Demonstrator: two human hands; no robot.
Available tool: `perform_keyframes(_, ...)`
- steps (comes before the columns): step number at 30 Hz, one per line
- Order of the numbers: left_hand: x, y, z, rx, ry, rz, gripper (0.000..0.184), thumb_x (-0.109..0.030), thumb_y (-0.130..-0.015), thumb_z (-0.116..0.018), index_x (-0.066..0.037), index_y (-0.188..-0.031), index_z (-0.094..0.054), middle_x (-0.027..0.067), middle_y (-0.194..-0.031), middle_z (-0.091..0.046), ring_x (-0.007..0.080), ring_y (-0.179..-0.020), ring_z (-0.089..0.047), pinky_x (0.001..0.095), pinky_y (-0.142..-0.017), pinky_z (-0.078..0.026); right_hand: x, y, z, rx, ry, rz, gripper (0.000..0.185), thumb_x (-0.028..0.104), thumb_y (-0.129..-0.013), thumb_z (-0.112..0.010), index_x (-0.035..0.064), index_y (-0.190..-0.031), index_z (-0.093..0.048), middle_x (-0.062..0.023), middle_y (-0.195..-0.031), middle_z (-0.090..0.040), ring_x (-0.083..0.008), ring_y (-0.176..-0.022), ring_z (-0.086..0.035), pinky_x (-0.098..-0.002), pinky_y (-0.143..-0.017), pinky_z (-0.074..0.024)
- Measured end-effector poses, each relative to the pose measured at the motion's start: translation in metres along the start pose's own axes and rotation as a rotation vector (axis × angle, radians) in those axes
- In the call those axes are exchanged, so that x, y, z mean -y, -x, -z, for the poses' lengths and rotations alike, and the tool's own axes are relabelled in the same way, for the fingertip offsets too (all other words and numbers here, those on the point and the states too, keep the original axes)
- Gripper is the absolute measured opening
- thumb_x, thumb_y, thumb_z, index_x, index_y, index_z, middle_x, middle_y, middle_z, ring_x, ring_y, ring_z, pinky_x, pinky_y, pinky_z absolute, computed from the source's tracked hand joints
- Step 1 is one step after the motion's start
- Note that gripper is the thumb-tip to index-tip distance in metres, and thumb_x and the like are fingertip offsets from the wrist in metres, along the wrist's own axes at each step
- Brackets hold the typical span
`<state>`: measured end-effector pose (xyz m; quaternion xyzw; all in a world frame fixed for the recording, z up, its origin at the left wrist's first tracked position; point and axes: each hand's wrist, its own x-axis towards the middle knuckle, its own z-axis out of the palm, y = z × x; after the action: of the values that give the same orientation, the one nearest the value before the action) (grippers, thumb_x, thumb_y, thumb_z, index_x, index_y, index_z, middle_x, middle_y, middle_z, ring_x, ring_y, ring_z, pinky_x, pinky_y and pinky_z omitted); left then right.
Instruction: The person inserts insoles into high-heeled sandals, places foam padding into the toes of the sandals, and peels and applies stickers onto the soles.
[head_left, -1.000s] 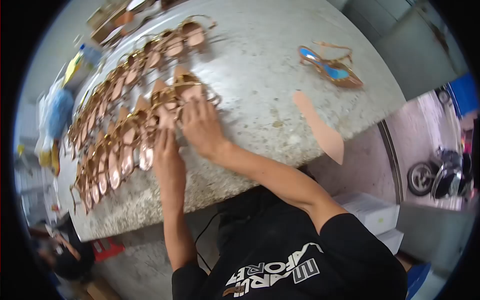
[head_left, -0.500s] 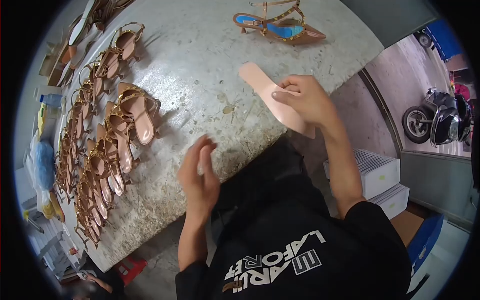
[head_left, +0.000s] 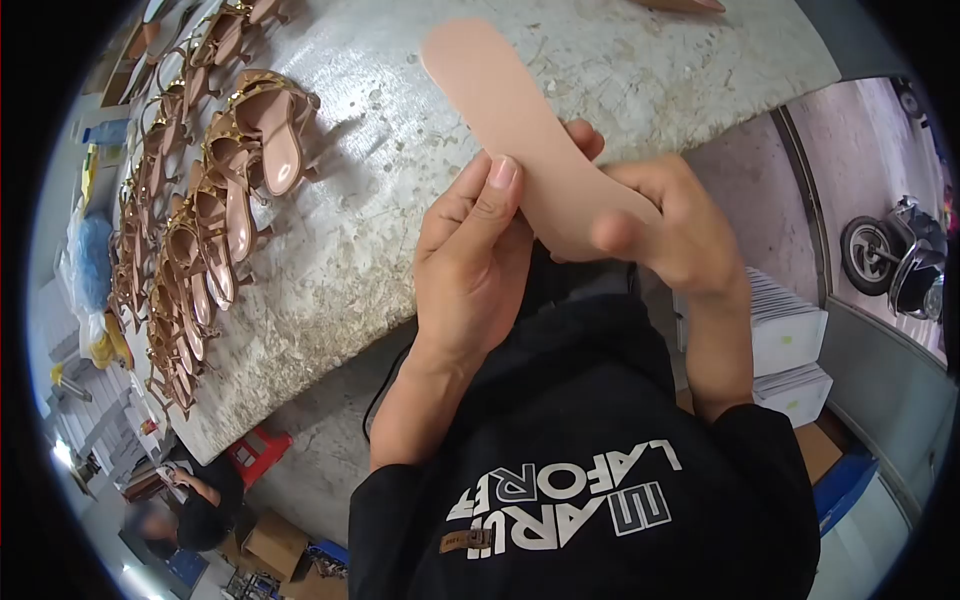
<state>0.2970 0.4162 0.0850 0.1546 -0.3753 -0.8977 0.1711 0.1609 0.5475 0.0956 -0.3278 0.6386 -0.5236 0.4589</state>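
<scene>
A pale pinkish-beige insole, thin, smooth and even in colour, is held up in front of the person, its face to the camera, from twelve to two o'clock of the view's centre. It slants along a line from half past ten to half past four: a rounded end at the top, a gently curving body, and a wider part whose tip the right hand hides. Both hands are clamped on it. The left hand pinches the middle, thumb on the upper face, fingers passing behind to show at the far edge; the right hand presses its thumb on the wide part. Beyond lies the worn grey desk, with tan strappy sandals packed together between nine and ten o'clock, gold-studded, their footbeds glossy. At one o'clock, a shoe is cut off by the view's edge.
</scene>
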Motion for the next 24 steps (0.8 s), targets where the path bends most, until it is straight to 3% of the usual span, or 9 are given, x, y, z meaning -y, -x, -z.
perform_keyframes(1,0.003,0.003,0.0,-0.001,0.002,0.008,0.044,-0.027,-0.11,-0.042,0.008,-0.134,-0.053,0.0211,-0.134,-0.06,0.0281,-0.127,-0.057,0.0383,-0.108,-0.045,0.004,-0.006,-0.006,-0.035,0.059,-0.037,0.071,0.066,-0.078,-0.078,-0.0045,-0.081,-0.068,0.0022,-0.067,-0.058,-0.0039,-0.065,-0.052,-0.0236,-0.053,-0.0393)
perform_keyframes(2,0.005,0.004,0.0,0.002,-0.005,-0.04,0.045,-0.027,-0.11,-0.041,0.008,-0.135,-0.052,0.0213,-0.134,-0.06,0.0273,-0.128,-0.056,0.0382,-0.11,-0.043,0.011,-0.012,-0.01,-0.039,0.003,-0.131,0.051,0.042,-0.079,-0.087,-0.0058,-0.084,-0.072,0.0014,-0.068,-0.062,-0.0037,-0.065,-0.054,-0.0224,-0.055,-0.0417)
perform_keyframes(7,0.005,0.014,0.004,-0.045,-0.074,-0.127,0.045,-0.026,-0.11,-0.039,0.009,-0.135,-0.052,0.0225,-0.136,-0.059,0.0259,-0.127,-0.056,0.0381,-0.111,-0.042,-0.005,-0.014,-0.04,-0.085,-0.031,-0.035,0.026,0.018,-0.083,-0.085,-0.0052,-0.089,-0.075,-0.0032,-0.073,-0.07,-0.0056,-0.071,-0.063,-0.0215,-0.061,-0.0491)
perform_keyframes(8,0.007,0.015,0.004,-0.056,-0.08,-0.136,0.045,-0.024,-0.11,-0.037,0.009,-0.138,-0.048,0.0256,-0.137,-0.057,0.0319,-0.129,-0.055,0.0431,-0.111,-0.043,-0.005,-0.012,-0.044,-0.098,-0.042,0.017,0.021,0.012,-0.083,-0.084,-0.0048,-0.091,-0.076,-0.0047,-0.075,-0.072,-0.0067,-0.073,-0.065,-0.0216,-0.064,-0.0513)
perform_keyframes(9,0.009,0.015,0.005,-0.068,-0.085,-0.143,0.046,-0.022,-0.109,-0.035,0.01,-0.14,-0.045,0.0287,-0.139,-0.054,0.0379,-0.13,-0.055,0.0481,-0.112,-0.044,-0.005,-0.011,-0.046,-0.095,-0.038,0.009,0.021,0.012,-0.083,-0.084,-0.0048,-0.091,-0.076,-0.0047,-0.075,-0.072,-0.0067,-0.073,-0.065,-0.0216,-0.064,-0.0513)
perform_keyframes(12,0.012,0.014,0.009,-0.089,-0.066,-0.148,0.046,-0.024,-0.109,-0.036,0.009,-0.14,-0.044,0.0285,-0.139,-0.055,0.038,-0.131,-0.054,0.0494,-0.112,-0.044,-0.008,-0.007,-0.052,-0.065,-0.136,-0.09,0.021,0.011,-0.085,-0.082,-0.005,-0.096,-0.074,-0.0068,-0.083,-0.073,-0.0082,-0.078,-0.067,-0.0223,-0.067,-0.0527)
perform_keyframes(14,0.015,0.016,0.015,-0.059,-0.052,-0.156,0.045,-0.024,-0.109,-0.037,0.009,-0.14,-0.044,0.0283,-0.139,-0.054,0.0383,-0.131,-0.053,0.0504,-0.113,-0.043,-0.016,-0.002,-0.055,-0.027,-0.164,0.032,0.027,0.01,-0.088,-0.076,-0.0072,-0.107,-0.069,-0.009,-0.094,-0.073,-0.0095,-0.083,-0.067,-0.0229,-0.071,-0.053)
perform_keyframes(22,0.017,0.014,0.012,-0.031,0.127,-0.097,0.046,-0.027,-0.109,-0.039,0.006,-0.142,-0.043,0.0233,-0.142,-0.053,0.0392,-0.136,-0.048,0.0516,-0.113,-0.043,-0.021,0.013,-0.024,0.132,-0.242,0.049,0.047,0.021,-0.087,-0.077,-0.0111,-0.118,-0.063,-0.0089,-0.096,-0.071,-0.0101,-0.085,-0.066,-0.0223,-0.07,-0.0516)
perform_keyframes(24,0.018,0.017,0.005,0.026,0.147,-0.088,0.045,-0.028,-0.11,-0.04,0.006,-0.136,-0.051,0.0221,-0.137,-0.057,0.0305,-0.129,-0.055,0.0401,-0.109,-0.045,-0.002,0.009,-0.023,0.102,-0.068,-0.165,0.044,0.02,-0.085,-0.081,-0.0099,-0.114,-0.066,-0.0079,-0.093,-0.072,-0.0086,-0.083,-0.065,-0.0223,-0.068,-0.0511)
